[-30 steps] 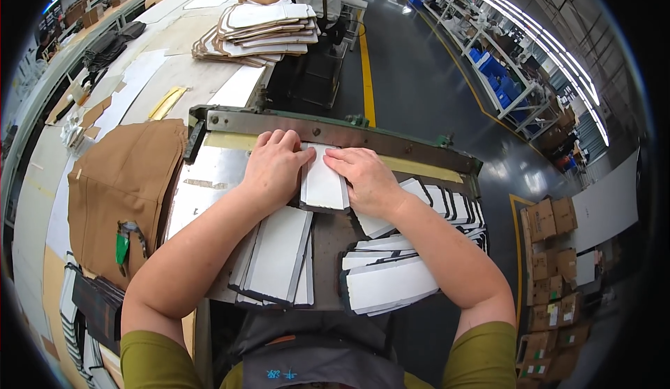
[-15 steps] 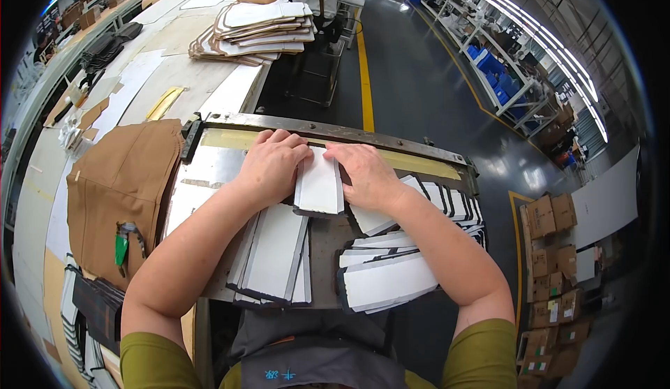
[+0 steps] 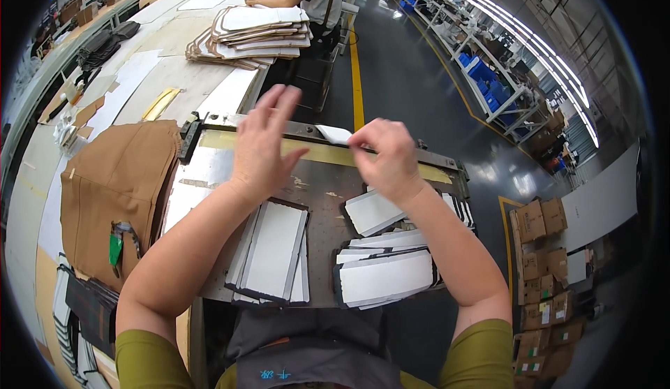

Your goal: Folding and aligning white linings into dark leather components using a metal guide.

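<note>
Both hands have lifted off the metal plate since a second ago, taking the white card along. Nearest lie two stacks of white cards (image 3: 273, 253), long axes running away from the person. Above them the left hand (image 3: 262, 144) hangs with fingers spread wide, holding nothing. The right hand (image 3: 387, 157) pinches a small white card (image 3: 333, 135), its long axis lying left to right, over the yellow strip (image 3: 307, 150) at the plate's far edge. Beyond, a cardboard pile (image 3: 251, 29) sits on the table

My metal plate (image 3: 328, 186) carries white card stacks: one at my left (image 3: 273, 251), more at my right (image 3: 387, 277) (fanned, overlapping). A yellow strip (image 3: 328, 153) runs along its far edge. Brown sheets (image 3: 115, 186) lie on the table (image 3: 174, 75) beside it.
</note>
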`<state>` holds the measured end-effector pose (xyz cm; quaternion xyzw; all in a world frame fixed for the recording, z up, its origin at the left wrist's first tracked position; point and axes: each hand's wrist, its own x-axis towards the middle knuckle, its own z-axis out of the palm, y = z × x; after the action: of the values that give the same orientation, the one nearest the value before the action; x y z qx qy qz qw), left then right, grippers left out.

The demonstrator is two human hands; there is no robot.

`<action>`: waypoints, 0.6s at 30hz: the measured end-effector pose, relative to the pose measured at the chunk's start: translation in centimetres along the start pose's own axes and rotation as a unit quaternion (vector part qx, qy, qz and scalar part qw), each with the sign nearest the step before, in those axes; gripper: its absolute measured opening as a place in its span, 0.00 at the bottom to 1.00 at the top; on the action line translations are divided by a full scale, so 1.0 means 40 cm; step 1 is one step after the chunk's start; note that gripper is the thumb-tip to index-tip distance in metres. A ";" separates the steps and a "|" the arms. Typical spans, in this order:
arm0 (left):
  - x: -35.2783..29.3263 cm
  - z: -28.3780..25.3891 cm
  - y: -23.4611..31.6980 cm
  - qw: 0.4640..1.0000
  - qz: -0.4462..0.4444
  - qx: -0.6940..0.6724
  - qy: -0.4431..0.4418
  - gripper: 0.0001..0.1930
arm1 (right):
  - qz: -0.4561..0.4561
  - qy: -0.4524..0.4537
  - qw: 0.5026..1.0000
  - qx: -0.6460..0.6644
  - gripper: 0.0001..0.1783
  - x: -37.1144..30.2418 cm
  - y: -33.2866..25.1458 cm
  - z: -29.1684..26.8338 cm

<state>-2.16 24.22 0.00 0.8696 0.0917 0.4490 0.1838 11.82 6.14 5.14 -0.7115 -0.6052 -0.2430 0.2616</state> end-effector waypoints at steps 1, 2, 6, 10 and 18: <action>0.001 -0.004 0.003 0.997 0.053 -0.023 -0.058 0.32 | -0.015 -0.025 0.999 0.019 0.06 -0.005 -0.028 0.005; -0.011 0.009 -0.008 0.997 0.051 -0.021 -0.058 0.32 | -0.016 -0.073 0.996 0.048 0.05 -0.013 -0.042 0.014; -0.040 0.029 -0.022 0.958 0.119 -0.058 -0.254 0.22 | 0.054 -0.198 0.964 0.166 0.08 -0.021 -0.066 0.014; -0.038 0.028 -0.023 0.954 0.097 -0.069 -0.274 0.21 | 0.057 -0.252 0.955 0.144 0.24 -0.048 0.008 0.021; -0.020 -0.004 -0.008 0.933 0.094 -0.023 -0.346 0.18 | 0.035 -0.252 0.953 0.164 0.31 -0.092 0.023 0.093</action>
<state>-2.75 24.29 -0.64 0.9713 -0.0698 0.1372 0.1813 12.29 5.78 -0.15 -0.7178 -0.6575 0.0562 0.2221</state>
